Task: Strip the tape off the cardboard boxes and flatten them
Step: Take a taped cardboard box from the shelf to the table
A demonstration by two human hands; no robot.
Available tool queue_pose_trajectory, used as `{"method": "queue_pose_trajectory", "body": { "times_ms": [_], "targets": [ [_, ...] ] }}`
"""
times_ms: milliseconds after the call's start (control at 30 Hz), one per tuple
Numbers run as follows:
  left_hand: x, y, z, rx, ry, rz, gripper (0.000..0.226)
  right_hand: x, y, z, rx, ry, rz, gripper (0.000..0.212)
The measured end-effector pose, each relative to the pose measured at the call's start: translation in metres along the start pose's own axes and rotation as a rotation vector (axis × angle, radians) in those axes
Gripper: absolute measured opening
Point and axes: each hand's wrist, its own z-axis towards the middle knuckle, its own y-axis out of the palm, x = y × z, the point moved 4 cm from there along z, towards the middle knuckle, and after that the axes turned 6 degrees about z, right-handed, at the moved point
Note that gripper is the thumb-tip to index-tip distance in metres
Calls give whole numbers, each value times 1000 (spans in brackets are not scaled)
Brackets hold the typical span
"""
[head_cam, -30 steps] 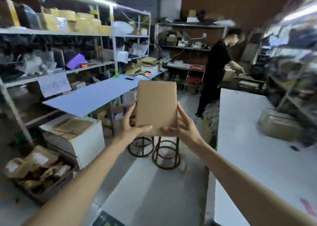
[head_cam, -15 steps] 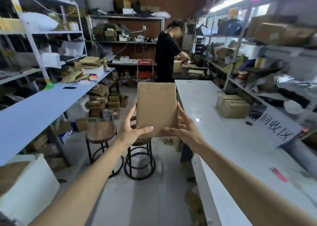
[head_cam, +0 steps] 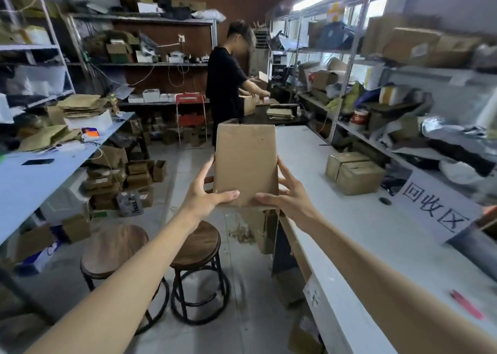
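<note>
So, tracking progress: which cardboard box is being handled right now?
The tall plain box, held upright between the left hand and right hand; the two boxes on the white table sit untouched.

One head-worn wide view faces forward, slightly downward; cardboard box (head_cam: 246,165) near at 12 o'clock, tabletop (head_cam: 363,214) at 3.

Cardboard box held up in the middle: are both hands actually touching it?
Touching. The head view shows the left hand and right hand each pinching the cardboard box near its bottom edge, thumbs on the front face, fingers along its sides.
</note>
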Motion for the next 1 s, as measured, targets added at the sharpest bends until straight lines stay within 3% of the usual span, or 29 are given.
{"method": "queue_pose_trajectory", "body": {
  "times_ms": [500,800,1000],
  "targets": [
    [-67,49,277,-311,66,-78,102,62,-58,213,297,35,-45,104],
    [-86,146,409,-582,75,-90,105,88,-139,285,544,62,-134,104],
    [-104,223,486,-651,86,-81,104,116,-215,342,613,70,-200,104]
  ]
}}
